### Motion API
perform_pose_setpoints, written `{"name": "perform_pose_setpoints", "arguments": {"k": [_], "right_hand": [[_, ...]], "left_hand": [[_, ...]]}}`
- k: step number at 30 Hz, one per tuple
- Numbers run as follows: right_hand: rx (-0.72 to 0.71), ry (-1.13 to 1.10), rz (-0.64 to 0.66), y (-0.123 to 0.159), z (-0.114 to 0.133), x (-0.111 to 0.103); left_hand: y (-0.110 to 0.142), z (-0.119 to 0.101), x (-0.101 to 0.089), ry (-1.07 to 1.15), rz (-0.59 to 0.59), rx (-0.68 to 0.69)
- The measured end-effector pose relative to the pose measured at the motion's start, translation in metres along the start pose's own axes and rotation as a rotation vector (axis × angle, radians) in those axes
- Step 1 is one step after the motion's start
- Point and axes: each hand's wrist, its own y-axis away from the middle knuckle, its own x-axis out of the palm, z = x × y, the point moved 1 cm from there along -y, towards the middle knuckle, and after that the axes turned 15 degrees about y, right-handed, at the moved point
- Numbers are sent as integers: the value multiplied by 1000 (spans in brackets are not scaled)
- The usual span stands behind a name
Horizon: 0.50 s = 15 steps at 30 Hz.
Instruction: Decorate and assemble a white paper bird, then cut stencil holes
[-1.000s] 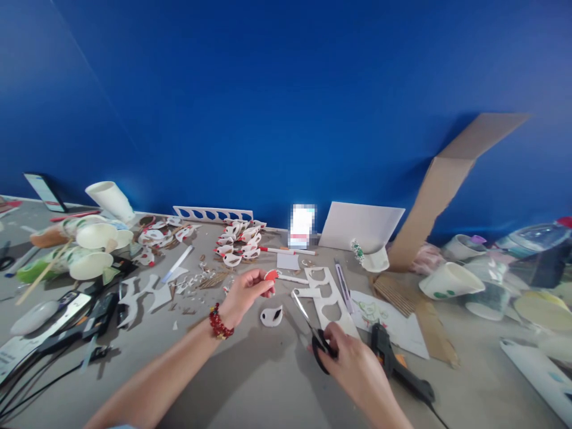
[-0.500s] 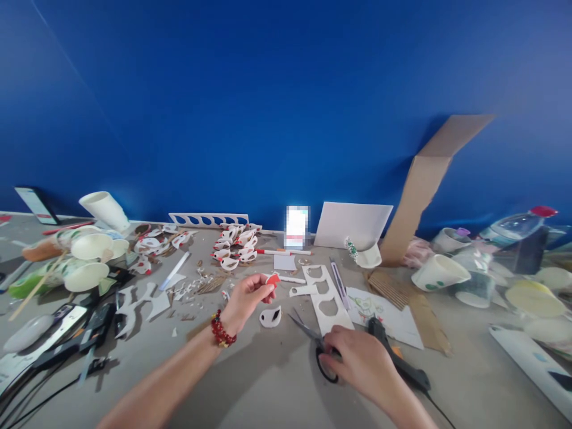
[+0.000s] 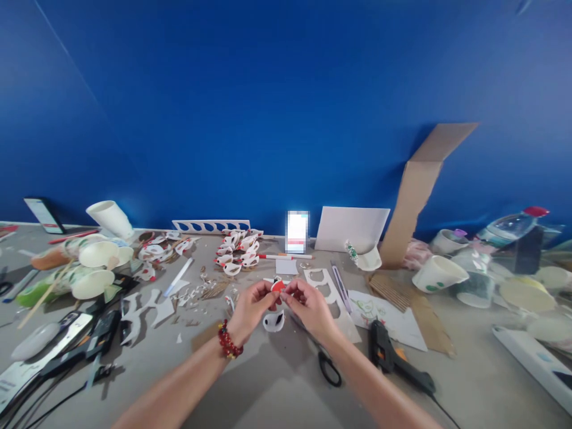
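Observation:
A small red piece (image 3: 277, 286) with a bit of white and black at its top is pinched between both hands. My left hand (image 3: 250, 307), wearing a red bead bracelet at the wrist, grips its left side. My right hand (image 3: 310, 307) has thumb and finger closed on its right edge. Just below the fingers, a white teardrop-shaped cutout with a black mark (image 3: 273, 322) lies on the table. The scissors (image 3: 329, 368) rest beneath my right wrist, their blades partly hidden by it. A white board with cut-out holes (image 3: 346, 319) lies beside that hand.
Several white bird-like cutouts (image 3: 236, 250) are heaped behind the hands. A black glue gun (image 3: 395, 360) lies right, with a cord. A phone (image 3: 297, 231) leans on the blue wall. Paper cups (image 3: 440, 274) and a plastic bottle (image 3: 512, 229) stand right. Scraps litter the left.
My right hand has let go of the scissors, leaving them on the table, and has moved up and left to the red piece. My left hand still holds that piece.

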Motion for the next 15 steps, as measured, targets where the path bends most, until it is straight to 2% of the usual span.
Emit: {"name": "perform_pose_setpoints", "arguments": {"k": [6, 10, 12, 15], "right_hand": [[84, -190, 66, -2, -5, 8], [192, -332, 103, 0, -8, 7], [226, -366, 135, 2, -10, 5], [238, -395, 187, 3, -12, 2]], "left_hand": [[2, -2, 0, -64, 25, 28], [-4, 3, -11, -165, 17, 97], [-8, 3, -19, -357, 8, 154], [-13, 0, -28, -758, 28, 222]]}}
